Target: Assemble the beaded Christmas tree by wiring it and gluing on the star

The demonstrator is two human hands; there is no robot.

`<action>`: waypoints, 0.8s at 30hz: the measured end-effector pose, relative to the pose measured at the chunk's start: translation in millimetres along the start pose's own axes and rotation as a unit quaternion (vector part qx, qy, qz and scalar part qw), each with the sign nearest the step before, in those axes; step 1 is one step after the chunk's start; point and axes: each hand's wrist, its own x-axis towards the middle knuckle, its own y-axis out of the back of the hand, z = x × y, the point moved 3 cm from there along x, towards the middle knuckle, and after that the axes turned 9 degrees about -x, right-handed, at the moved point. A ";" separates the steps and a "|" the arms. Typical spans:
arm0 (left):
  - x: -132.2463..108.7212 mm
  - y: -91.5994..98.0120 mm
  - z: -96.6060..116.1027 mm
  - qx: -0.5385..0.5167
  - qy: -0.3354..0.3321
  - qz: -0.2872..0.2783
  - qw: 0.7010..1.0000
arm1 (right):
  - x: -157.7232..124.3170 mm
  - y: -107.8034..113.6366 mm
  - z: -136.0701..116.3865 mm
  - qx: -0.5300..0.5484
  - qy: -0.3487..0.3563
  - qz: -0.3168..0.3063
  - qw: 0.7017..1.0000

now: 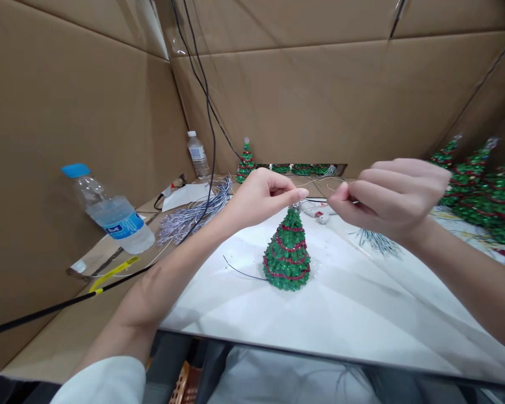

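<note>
A small green beaded Christmas tree (287,255) wound with red bead strands stands upright on the white tabletop. Just above its tip, my left hand (266,195) pinches thumb and forefinger together on a thin wire (315,180). My right hand (389,196) is closed like a fist to the right of the tip, with fine wire at its fingertips. How the wire joins the tree's top is too fine to make out. A dark wire (244,274) sticks out from the tree's base to the left.
Bundled beaded wires (193,216) lie at left, near a blue-capped bottle (124,224) and a clear bottle (198,157). A finished tree (246,163) stands behind; several more trees (473,179) are at right. Wire strands (376,241) lie below my right hand. Cardboard walls (303,101) enclose the table.
</note>
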 end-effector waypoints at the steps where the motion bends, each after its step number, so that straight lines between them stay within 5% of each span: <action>1: 0.0 -0.1 -0.1 0.001 -0.001 -0.002 1.000 | 1.0 5.1 -3.1 -0.011 0.017 0.009 1.000; 11: 0.8 0.9 -0.1 0.005 0.006 -0.008 1.000 | 5.7 21.1 -8.2 -0.048 0.137 -0.005 0.989; 17: -0.1 -0.3 0.3 -0.001 0.005 -0.009 1.000 | -6.1 31.5 7.5 -0.142 0.252 0.238 0.927; 21: 0.3 -0.5 0.1 -0.005 0.007 -0.007 1.000 | -6.6 32.1 8.8 -0.133 0.263 0.251 0.922; 24: 0.6 0.1 0.4 -0.001 0.002 -0.004 1.000 | -0.4 29.5 -0.3 -0.085 0.230 0.209 0.947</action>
